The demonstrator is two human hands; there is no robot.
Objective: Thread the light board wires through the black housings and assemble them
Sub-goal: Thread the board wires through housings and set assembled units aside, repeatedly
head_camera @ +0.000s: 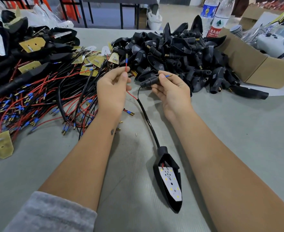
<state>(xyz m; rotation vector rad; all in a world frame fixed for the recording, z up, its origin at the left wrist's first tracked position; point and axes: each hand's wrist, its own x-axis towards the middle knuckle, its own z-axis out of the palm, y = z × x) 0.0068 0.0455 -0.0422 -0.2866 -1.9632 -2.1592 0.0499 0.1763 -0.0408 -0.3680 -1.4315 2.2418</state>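
A black pointed housing (168,174) lies on the grey table near me, with a white light board (171,185) seated in it. Its black sleeved cable (148,121) runs up toward my hands and splits. My left hand (112,91) pinches the red wire (126,64), whose blue-sleeved brass tip points upward. My right hand (171,91) holds a small black ribbed stem piece (150,81) and pinches the black wire's blue-sleeved tip (168,75) beside it.
A tangle of red and black wires with light boards (42,97) covers the left of the table. A heap of black housings (179,56) lies at the back right, beside a cardboard box (255,64) and two water bottles (216,15).
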